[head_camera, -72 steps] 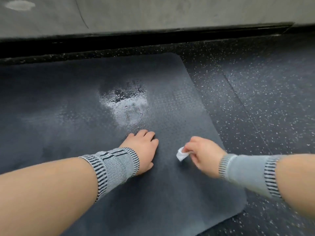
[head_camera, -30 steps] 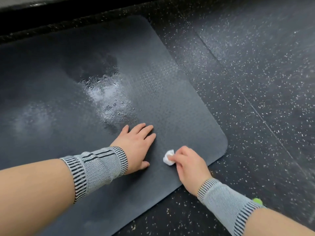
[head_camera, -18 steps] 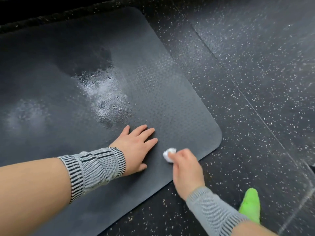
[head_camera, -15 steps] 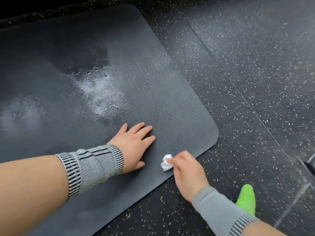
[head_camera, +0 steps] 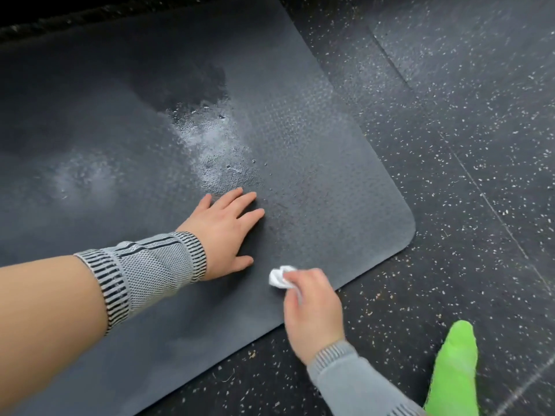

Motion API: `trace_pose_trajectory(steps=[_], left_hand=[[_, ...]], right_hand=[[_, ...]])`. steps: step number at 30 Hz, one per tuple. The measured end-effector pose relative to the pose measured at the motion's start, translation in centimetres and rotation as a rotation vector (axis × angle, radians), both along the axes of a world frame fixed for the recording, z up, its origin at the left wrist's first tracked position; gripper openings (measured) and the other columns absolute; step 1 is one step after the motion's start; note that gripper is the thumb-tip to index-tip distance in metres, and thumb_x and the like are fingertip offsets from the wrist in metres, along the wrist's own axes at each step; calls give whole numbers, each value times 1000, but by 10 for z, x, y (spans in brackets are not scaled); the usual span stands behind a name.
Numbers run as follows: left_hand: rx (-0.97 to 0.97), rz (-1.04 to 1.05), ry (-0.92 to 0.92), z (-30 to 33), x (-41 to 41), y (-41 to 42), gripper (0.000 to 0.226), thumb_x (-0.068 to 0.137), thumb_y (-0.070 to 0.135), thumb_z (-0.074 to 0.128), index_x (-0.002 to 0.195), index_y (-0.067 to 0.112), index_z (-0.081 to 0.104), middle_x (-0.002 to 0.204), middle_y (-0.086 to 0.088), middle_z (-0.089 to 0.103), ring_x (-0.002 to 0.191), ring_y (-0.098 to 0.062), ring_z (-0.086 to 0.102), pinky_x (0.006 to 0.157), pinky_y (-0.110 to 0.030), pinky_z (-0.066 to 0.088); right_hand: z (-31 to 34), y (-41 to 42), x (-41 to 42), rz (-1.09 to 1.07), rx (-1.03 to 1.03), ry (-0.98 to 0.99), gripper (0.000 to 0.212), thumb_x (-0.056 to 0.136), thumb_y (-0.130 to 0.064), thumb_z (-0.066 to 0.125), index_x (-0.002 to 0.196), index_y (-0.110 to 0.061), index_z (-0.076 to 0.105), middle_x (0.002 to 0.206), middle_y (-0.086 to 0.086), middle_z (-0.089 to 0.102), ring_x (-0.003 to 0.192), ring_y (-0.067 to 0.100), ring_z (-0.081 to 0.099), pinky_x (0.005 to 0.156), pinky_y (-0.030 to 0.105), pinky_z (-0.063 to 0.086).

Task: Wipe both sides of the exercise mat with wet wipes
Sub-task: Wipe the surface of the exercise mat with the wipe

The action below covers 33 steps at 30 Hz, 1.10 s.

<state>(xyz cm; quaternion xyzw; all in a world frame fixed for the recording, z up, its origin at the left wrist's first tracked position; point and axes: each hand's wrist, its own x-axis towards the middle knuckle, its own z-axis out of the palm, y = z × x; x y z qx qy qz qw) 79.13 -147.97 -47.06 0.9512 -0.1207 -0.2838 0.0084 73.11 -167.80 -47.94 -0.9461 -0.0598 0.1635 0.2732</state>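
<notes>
No text, label, brand, number or sign can be read anywhere in this view.

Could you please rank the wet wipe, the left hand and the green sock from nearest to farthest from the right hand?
1. wet wipe: pinched in the right hand
2. left hand: flat on the mat, to its left
3. green sock: lower right, on the floor

The left hand (head_camera: pixel 223 232) lay flat, fingers straight toward 1 o'clock. At its 5 o'clock, the right hand (head_camera: pixel 312 310) pinched a wad, fingers curled.
</notes>
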Motion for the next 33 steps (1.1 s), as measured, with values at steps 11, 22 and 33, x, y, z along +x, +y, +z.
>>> trace_pose_trajectory(steps=[11,22,33], left_hand=[[39,146,-31,0,-10,32,87,89,59,54,156,26,9,164,-3,-5,151,-22,-4,119,-51,16],[85,220,-13,-5,-14,49,92,87,61,54,156,21,7,164,-5,-4,151,-23,0,118,-48,19],[116,259,-17,-5,-17,63,92,87,65,53,156,26,6,164,-3,-3,151,-22,1,118,-49,18]], right_hand=[[4,34,-32,157,-30,23,35,83,-5,59,107,-30,65,96,-13,53,83,0,50,75,0,32],[-9,35,5,77,-140,5,40,89,-6,43,116,-29,62,99,-2,50,87,15,47,76,14,28],[-5,27,93,-172,-193,-36,34,92,-9,47,119,-22,63,113,8,55,102,26,56,85,22,32]])
